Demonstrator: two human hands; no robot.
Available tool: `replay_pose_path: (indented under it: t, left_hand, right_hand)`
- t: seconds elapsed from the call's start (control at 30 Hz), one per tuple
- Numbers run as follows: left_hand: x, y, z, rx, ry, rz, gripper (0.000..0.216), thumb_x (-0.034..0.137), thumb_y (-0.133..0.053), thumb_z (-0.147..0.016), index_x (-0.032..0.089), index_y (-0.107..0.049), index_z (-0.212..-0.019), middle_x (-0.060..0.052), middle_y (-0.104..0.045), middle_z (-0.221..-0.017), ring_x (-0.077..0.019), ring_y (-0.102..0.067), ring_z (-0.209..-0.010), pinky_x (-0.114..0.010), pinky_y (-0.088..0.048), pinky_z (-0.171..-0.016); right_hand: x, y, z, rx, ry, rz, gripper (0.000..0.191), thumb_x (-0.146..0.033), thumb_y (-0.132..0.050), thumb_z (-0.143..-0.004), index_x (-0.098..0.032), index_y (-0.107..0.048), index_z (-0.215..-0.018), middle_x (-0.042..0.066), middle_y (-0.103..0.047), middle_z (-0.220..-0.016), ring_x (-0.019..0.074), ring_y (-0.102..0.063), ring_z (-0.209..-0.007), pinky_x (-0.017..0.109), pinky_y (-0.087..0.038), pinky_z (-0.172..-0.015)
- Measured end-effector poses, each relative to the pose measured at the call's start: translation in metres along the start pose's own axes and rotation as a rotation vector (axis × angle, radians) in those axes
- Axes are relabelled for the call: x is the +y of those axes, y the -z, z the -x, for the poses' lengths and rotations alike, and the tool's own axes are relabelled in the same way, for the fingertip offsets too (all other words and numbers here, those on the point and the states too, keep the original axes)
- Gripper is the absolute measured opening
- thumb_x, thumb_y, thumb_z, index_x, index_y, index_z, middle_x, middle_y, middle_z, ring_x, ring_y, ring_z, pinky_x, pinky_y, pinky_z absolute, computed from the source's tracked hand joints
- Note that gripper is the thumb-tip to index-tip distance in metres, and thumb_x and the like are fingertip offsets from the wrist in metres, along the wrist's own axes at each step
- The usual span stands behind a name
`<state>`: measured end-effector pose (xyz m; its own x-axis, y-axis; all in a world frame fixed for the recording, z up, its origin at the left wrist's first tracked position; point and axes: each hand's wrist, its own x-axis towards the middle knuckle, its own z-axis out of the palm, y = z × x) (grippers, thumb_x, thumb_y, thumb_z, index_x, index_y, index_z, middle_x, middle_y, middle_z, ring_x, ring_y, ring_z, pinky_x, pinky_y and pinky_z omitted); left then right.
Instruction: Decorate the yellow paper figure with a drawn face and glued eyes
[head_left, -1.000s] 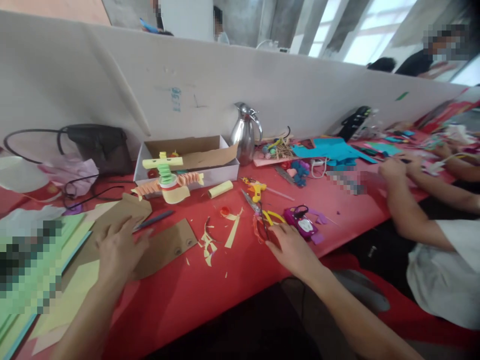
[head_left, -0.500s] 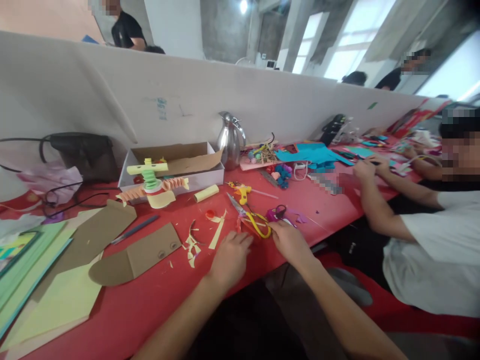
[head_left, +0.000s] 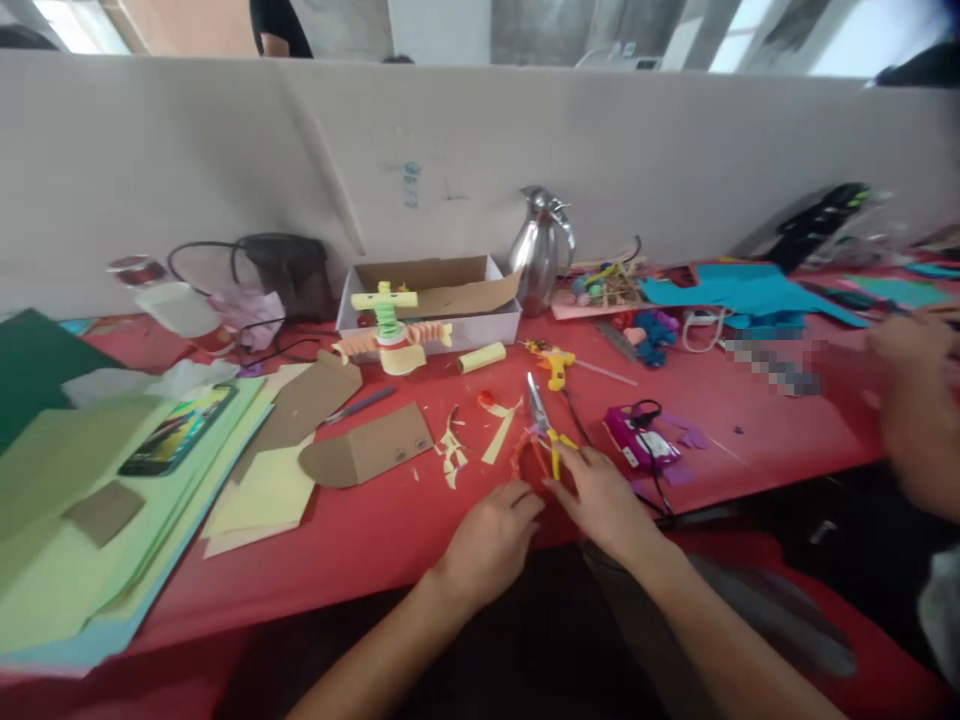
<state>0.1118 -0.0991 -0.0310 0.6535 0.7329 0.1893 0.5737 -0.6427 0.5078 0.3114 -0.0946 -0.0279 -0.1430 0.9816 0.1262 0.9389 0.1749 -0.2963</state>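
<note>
Yellow-handled scissors (head_left: 556, 452) lie on the red table with their metal blades pointing away from me. My right hand (head_left: 606, 500) has its thumb and fingers around the handles. Just left of it, my left hand (head_left: 491, 535) has its fingers curled and pinched together at the near end of a thin red strip (head_left: 519, 456), which loops beside the handles. The fingers partly hide that end. Pale yellow paper scraps (head_left: 453, 455) lie beyond my left hand. A yellow glue gun (head_left: 557, 370) rests past the blades.
A paper figure (head_left: 391, 345) stands before a white box (head_left: 480, 330). Behind are a steel jug (head_left: 538, 255) and a divider wall (head_left: 450, 130). Cardboard pieces (head_left: 382, 445), papers and a phone (head_left: 180, 430) lie left. Right are a purple device (head_left: 637, 437) and a co-worker's arm (head_left: 919, 410).
My view has swung left, so table items sit further right in the picture. The scissors have turned, their handles shifting left across the table. My left hand has also moved slightly left with the red strip.
</note>
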Motion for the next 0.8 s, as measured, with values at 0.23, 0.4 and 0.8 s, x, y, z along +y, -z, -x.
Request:
replay_pose_path:
  t: [0.23,0.4,0.8]
  left_hand:
    - [-0.077,0.084,0.083,0.327,0.362,-0.332,0.024,0.02,-0.051,-0.091,0.02,-0.073,-0.1,-0.011,-0.071,-0.107,-0.0273,-0.062,-0.101,-0.045,-0.049,-0.093]
    - [-0.107,0.113,0.105,0.236,0.372,-0.572,0.039,0.013,-0.051,-0.083,0.023,-0.072,-0.113,-0.01,-0.07,-0.12,-0.0329,-0.057,-0.118,-0.05,-0.045,-0.097]
    - [-0.117,0.117,0.089,-0.022,0.224,-0.653,0.037,0.006,-0.046,-0.082,0.015,-0.073,-0.105,-0.014,-0.074,-0.108,-0.0288,-0.066,-0.1,-0.044,-0.047,-0.09]
  right_hand:
    - [-0.004,-0.003,-0.028,-0.125,-0.204,-0.105,0.061,-0.024,-0.068,-0.075,-0.012,-0.053,-0.133,0.013,-0.069,-0.097,0.0272,-0.068,-0.086,0.035,-0.05,-0.074]
    - [-0.005,0.018,-0.024,-0.158,-0.519,-0.904,0.048,-0.029,-0.068,-0.069,-0.018,-0.061,-0.115,0.001,-0.066,-0.073,0.0159,-0.06,-0.056,0.027,-0.047,-0.052]
    - [0.009,0.06,0.03,-0.154,-0.493,-1.298,0.054,-0.076,-0.055,-0.076,-0.029,-0.064,-0.1,0.006,-0.057,-0.075,0.022,-0.058,-0.066,0.032,-0.049,-0.05]
